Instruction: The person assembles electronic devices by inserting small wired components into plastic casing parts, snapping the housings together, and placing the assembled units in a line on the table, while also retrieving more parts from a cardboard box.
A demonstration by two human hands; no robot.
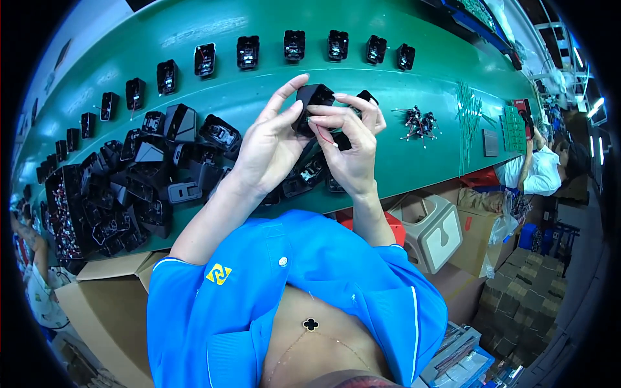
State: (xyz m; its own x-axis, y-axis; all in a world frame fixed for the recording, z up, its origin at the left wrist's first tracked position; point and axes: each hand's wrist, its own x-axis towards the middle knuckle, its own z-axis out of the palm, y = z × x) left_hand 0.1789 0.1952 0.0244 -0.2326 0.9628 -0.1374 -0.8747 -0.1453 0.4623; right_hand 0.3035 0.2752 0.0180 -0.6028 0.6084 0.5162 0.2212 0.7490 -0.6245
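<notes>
Surface: long green workbench [401,161], curving away on both sides.
Left of bench: open brown cardboard box [97,304] below its near edge.
Heap: black plastic housings [139,184] piled on the bench's left part; a row of single housings [294,45] lines its far edge.
Left hand [268,145]: fingers closed on the black housing [312,107], index finger raised.
Housing: boxy, matte black, lifted above the bench's middle, thin red wire [326,136] hanging under it.
Right hand [352,145]: fingertips pinched on the housing's right side.
Right of bench: beige plastic stool [433,229], then stacked brown cartons [517,291] on the floor.
</notes>
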